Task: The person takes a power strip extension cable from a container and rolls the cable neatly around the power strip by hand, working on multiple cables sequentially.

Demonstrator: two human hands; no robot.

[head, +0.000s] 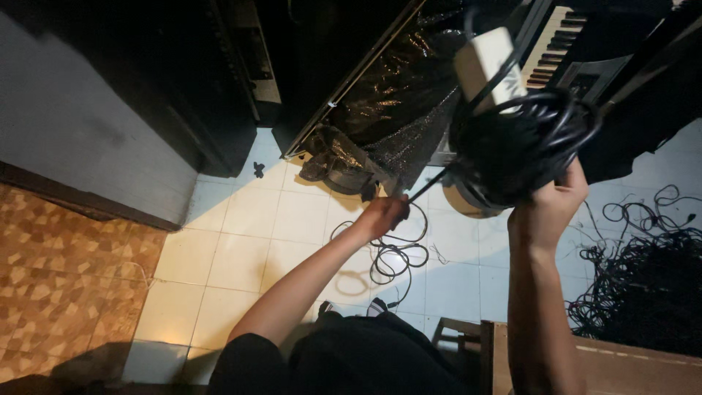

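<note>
My right hand (550, 205) is raised and holds a thick coil of black cable (523, 143), wound into several loops, with a white power strip (488, 62) sticking up from the coil. My left hand (382, 214) is stretched forward and lower, closed on the loose strand of the same black cable, which runs taut from the hand up to the coil. The rest of that strand lies in loose loops on the floor (391, 256) below my left hand.
A tangled heap of black cables (643, 278) covers the floor at right. A keyboard (552, 44) and dark shiny covering (398, 95) stand ahead. Sandals (333, 170) lie on the pale tiles (241, 241). A wooden piece (585, 362) is near my right arm.
</note>
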